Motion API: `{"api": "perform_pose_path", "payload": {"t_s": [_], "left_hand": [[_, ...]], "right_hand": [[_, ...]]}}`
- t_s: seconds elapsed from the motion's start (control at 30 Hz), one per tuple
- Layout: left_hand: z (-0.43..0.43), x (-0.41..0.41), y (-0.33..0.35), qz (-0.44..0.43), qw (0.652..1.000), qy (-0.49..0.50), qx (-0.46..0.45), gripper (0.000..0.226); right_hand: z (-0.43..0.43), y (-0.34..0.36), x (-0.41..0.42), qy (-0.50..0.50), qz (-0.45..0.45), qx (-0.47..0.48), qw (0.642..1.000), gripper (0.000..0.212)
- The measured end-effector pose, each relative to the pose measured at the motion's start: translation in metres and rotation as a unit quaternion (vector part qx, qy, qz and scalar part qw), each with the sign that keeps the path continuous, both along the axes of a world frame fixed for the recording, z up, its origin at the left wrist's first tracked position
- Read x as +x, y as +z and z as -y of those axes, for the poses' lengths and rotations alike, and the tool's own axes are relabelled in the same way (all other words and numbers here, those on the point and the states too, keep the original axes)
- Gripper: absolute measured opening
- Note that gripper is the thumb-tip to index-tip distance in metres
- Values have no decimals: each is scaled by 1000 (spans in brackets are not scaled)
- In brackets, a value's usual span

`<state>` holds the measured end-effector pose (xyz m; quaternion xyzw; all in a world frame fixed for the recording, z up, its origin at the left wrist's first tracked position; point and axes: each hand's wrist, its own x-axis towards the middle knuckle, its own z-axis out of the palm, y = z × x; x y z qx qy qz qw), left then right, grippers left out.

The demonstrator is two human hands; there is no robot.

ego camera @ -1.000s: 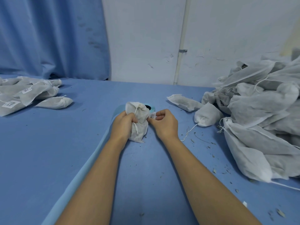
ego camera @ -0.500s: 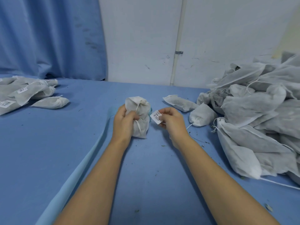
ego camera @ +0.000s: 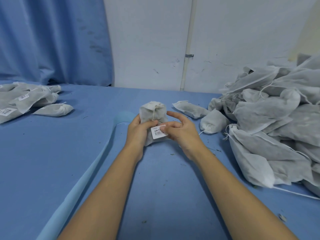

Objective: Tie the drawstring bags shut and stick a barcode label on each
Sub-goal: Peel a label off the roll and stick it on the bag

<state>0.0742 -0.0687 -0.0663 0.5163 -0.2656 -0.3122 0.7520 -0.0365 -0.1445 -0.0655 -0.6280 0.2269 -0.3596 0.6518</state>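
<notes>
Bag [ego camera: 152, 110] of crumpled white nonwoven fabric, gripped by left hand [ego camera: 138, 129]; loose-fingered right hand [ego camera: 181, 132] presses rectangular label [ego camera: 158, 133] onto it.

Left hand [ego camera: 138, 130] curled, right hand [ego camera: 181, 134] seemingly pressing
</notes>
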Motion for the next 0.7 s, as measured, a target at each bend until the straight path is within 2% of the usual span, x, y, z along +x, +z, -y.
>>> {"api": "perform_pose_path", "payload": {"t_s": [0.17,0.37,0.43,0.53,0.6,0.7], "left_hand": [[1,-2,1,0,1000,1,-7,21],[-2,3,2,-13,1000,-18,-10,12],[-2,4,3,-29,999,-42,-20,10],[0,2,5,-47,994,-85,-42,20],[1,0,5,-45,993,-101,-46,27],[1,-3,1,-6,995,-99,5,23]], "right_hand": [[-4,-1,8,-57,-70,-101,991,58],[-5,-2,8,-113,-130,-144,974,73],[-5,-1,5,-96,-125,-104,982,70],[-5,0,1,-24,-65,17,997,50],[-5,0,0,-25,-24,50,998,41],[-3,1,-1,-46,36,88,994,32]]}}
